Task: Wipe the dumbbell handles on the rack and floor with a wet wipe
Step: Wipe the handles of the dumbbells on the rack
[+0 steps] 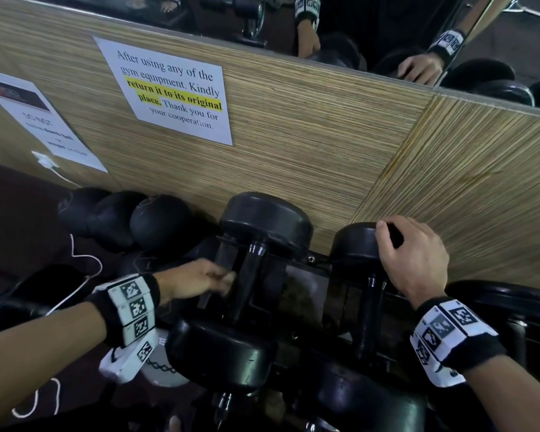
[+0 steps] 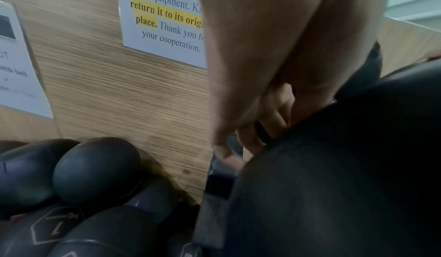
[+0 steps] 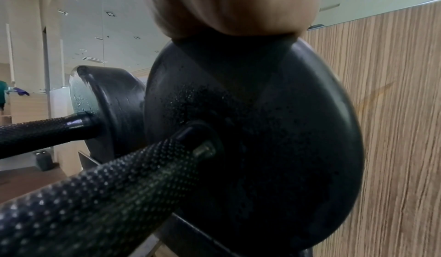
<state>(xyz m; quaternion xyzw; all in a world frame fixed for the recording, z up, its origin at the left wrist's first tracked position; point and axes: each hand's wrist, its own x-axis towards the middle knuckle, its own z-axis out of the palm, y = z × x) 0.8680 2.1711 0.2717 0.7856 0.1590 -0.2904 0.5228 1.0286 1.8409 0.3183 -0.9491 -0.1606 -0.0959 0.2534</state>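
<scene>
Two black dumbbells lie side by side on the rack [image 1: 306, 275] against the wood-panel wall. My left hand [image 1: 219, 277] reaches in from the left to the knurled handle [image 1: 248, 282] of the left dumbbell, fingers curled at it between the two heads; in the left wrist view the curled fingers [image 2: 269, 114] sit behind the near head [image 2: 334, 185]. My right hand [image 1: 396, 241] grips the far head [image 1: 353, 244] of the right dumbbell from above; its handle [image 3: 107, 191] runs toward the right wrist camera. No wet wipe shows in any view.
Dark round balls [image 1: 156, 219] lie on the floor left of the rack, with hex dumbbells [image 2: 59, 227] beside them. A white cable [image 1: 85, 257] trails over the floor. Paper notices [image 1: 175, 92] hang on the wall under a mirror [image 1: 371, 23]. More dumbbells [image 1: 371, 400] sit lower on the rack.
</scene>
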